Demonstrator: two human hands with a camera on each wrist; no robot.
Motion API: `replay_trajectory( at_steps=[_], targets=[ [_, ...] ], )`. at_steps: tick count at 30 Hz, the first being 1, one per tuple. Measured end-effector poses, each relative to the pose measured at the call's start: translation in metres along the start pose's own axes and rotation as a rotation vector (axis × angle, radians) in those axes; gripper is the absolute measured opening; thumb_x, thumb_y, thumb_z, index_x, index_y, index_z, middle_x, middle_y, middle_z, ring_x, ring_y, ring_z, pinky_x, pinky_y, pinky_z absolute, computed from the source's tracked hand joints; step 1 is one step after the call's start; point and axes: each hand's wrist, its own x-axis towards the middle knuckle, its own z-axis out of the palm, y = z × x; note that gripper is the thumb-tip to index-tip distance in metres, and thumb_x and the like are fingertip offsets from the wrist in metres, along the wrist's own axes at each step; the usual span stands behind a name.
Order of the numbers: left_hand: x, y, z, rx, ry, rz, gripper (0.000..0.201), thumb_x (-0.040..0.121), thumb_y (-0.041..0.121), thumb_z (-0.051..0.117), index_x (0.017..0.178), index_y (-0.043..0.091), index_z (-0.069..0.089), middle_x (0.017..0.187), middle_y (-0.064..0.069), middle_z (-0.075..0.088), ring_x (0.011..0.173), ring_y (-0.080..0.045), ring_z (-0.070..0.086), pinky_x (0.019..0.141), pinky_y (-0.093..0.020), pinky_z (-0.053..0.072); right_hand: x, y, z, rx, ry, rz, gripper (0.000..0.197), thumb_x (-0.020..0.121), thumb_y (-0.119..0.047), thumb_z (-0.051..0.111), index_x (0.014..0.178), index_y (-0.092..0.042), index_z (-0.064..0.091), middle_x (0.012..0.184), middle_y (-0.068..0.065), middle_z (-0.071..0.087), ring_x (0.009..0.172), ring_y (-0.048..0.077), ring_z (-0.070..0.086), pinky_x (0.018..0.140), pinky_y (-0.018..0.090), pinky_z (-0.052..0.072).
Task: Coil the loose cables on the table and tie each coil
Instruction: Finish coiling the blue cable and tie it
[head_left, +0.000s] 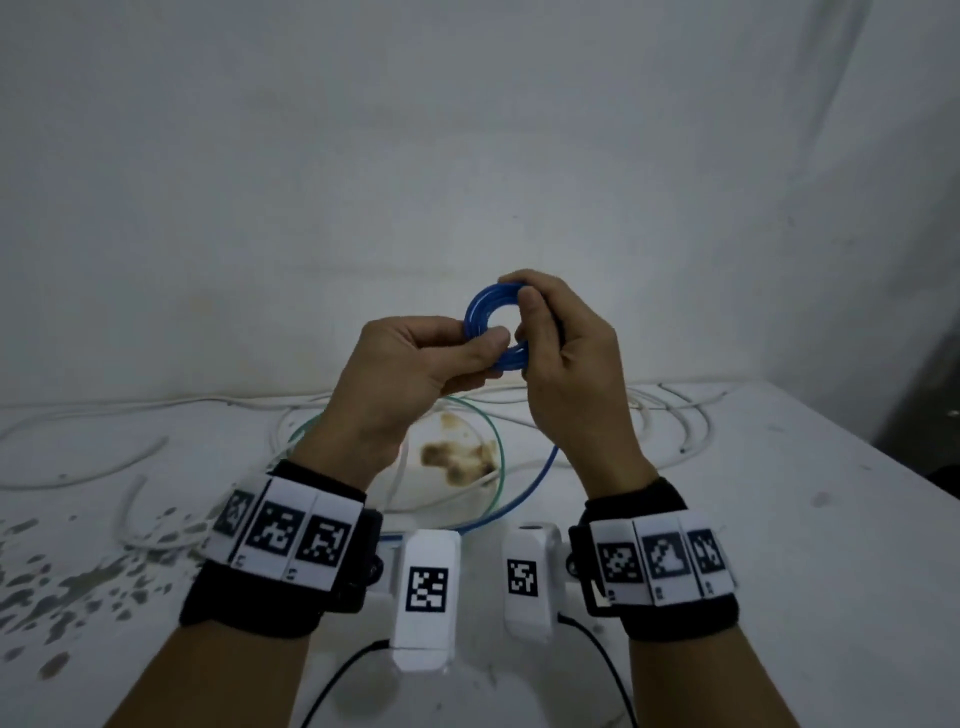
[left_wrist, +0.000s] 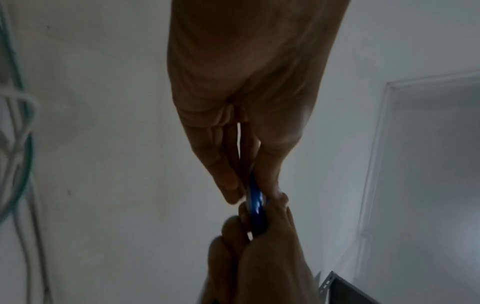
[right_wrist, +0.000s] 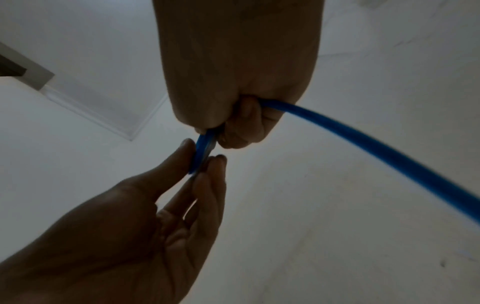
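Up above the worktop (head_left: 779, 519), both hands pinch the small blue coil (head_left: 488, 322), left hand (head_left: 415, 364) fingers near side, right hand (head_left: 566, 353) far side, light but springy, so grip across the bundled turns.

Blue coil (head_left: 493, 325) right side hidden behind right hand (head_left: 563, 358). Blue cable (right_wrist: 376, 152) cut off at right-wrist view's edge. White cables (left_wrist: 18, 127) blurred in left-wrist view.

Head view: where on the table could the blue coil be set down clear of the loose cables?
The right side of the table, beyond the white cables, is bare. The middle is crowded with the green cable and the blue cable's tail.
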Motion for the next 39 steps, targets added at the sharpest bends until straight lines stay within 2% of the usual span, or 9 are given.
replay_trajectory(
  at_steps=[5, 11, 14, 20, 22, 24, 26, 31, 39],
  targets=[
    [-0.002, 0.006, -0.016, 0.111, -0.045, -0.031, 0.027, 0.073, 0.035, 0.070, 0.083, 0.011, 0.077, 0.082, -0.008, 0.076, 0.070, -0.014, 0.064, 0.062, -0.020, 0.050, -0.001, -0.001, -0.003, -0.039, -0.166, -0.009, 0.021, 0.102, -0.010, 0.048, 0.105, -0.010, 0.069, 0.081, -0.007, 0.066, 0.067, 0.022, 0.055, 0.063, 0.032, 0.047],
    [0.000, -0.003, 0.005, -0.163, 0.105, -0.068, 0.012, 0.088, 0.019, 0.068, 0.082, 0.011, 0.075, 0.072, -0.001, 0.073, 0.067, -0.010, 0.066, 0.061, -0.019, 0.051, -0.007, -0.005, 0.024, 0.189, 0.139, 0.029, 0.030, 0.107, -0.015, 0.038, 0.116, -0.006, 0.065, 0.072, -0.009, 0.053, 0.060, 0.003, 0.045, 0.060, 0.015, 0.040],
    [0.001, -0.007, 0.011, -0.292, 0.151, -0.081, 0.014, 0.090, 0.018, 0.066, 0.082, 0.010, 0.074, 0.075, -0.002, 0.073, 0.069, -0.010, 0.068, 0.063, -0.018, 0.053, -0.012, -0.005, 0.034, 0.205, 0.171, 0.019, 0.030, 0.107, -0.015, 0.036, 0.123, -0.008, 0.060, 0.086, -0.010, 0.055, 0.071, -0.003, 0.053, 0.067, 0.010, 0.042],
    [0.002, -0.013, -0.010, -0.082, -0.008, -0.145, 0.019, 0.089, 0.020, 0.067, 0.097, 0.004, 0.074, 0.091, -0.010, 0.075, 0.084, -0.016, 0.070, 0.074, -0.021, 0.057, -0.007, 0.014, 0.020, 0.082, -0.007, 0.040, 0.025, 0.105, -0.009, 0.040, 0.109, -0.008, 0.065, 0.083, -0.015, 0.059, 0.073, -0.002, 0.054, 0.069, 0.012, 0.040],
    [0.002, -0.014, -0.018, 0.060, -0.064, -0.164, 0.018, 0.089, 0.021, 0.067, 0.096, 0.006, 0.075, 0.090, -0.010, 0.076, 0.081, -0.015, 0.069, 0.071, -0.021, 0.056, -0.007, 0.019, 0.014, 0.036, -0.143, 0.047, 0.024, 0.104, -0.007, 0.041, 0.104, -0.009, 0.065, 0.090, -0.009, 0.066, 0.074, -0.001, 0.056, 0.070, 0.013, 0.043],
    [0.004, -0.015, -0.022, 0.106, -0.042, -0.172, 0.014, 0.089, 0.018, 0.068, 0.093, 0.007, 0.076, 0.086, -0.009, 0.076, 0.079, -0.016, 0.068, 0.067, -0.019, 0.055, -0.008, 0.020, 0.014, 0.030, -0.207, 0.079, 0.024, 0.104, -0.007, 0.042, 0.105, -0.008, 0.066, 0.084, -0.018, 0.064, 0.070, -0.003, 0.055, 0.067, 0.010, 0.039],
    [0.006, -0.016, -0.021, 0.057, 0.024, -0.169, 0.012, 0.089, 0.015, 0.068, 0.092, 0.006, 0.075, 0.085, -0.009, 0.075, 0.080, -0.017, 0.069, 0.067, -0.020, 0.057, -0.010, 0.019, 0.019, 0.078, -0.153, 0.103, 0.024, 0.104, -0.009, 0.044, 0.111, -0.006, 0.067, 0.077, -0.023, 0.061, 0.069, -0.004, 0.054, 0.066, 0.009, 0.039],
    [0.008, -0.018, -0.019, -0.174, 0.117, -0.192, 0.023, 0.090, 0.015, 0.068, 0.104, -0.003, 0.072, 0.098, -0.016, 0.075, 0.087, -0.022, 0.073, 0.071, -0.023, 0.058, -0.020, 0.015, 0.041, 0.201, 0.024, 0.113, 0.024, 0.106, -0.013, 0.043, 0.121, -0.016, 0.060, 0.107, -0.013, 0.065, 0.094, -0.004, 0.061, 0.080, 0.015, 0.048],
    [0.006, -0.020, -0.024, 0.195, -0.036, -0.140, 0.023, 0.095, 0.029, 0.062, 0.097, 0.010, 0.076, 0.089, -0.005, 0.077, 0.080, -0.014, 0.071, 0.071, -0.024, 0.056, -0.007, 0.028, 0.014, -0.058, -0.227, 0.057, 0.024, 0.105, -0.009, 0.042, 0.105, -0.012, 0.066, 0.091, -0.012, 0.066, 0.081, -0.005, 0.060, 0.075, 0.010, 0.042]
  ],
)
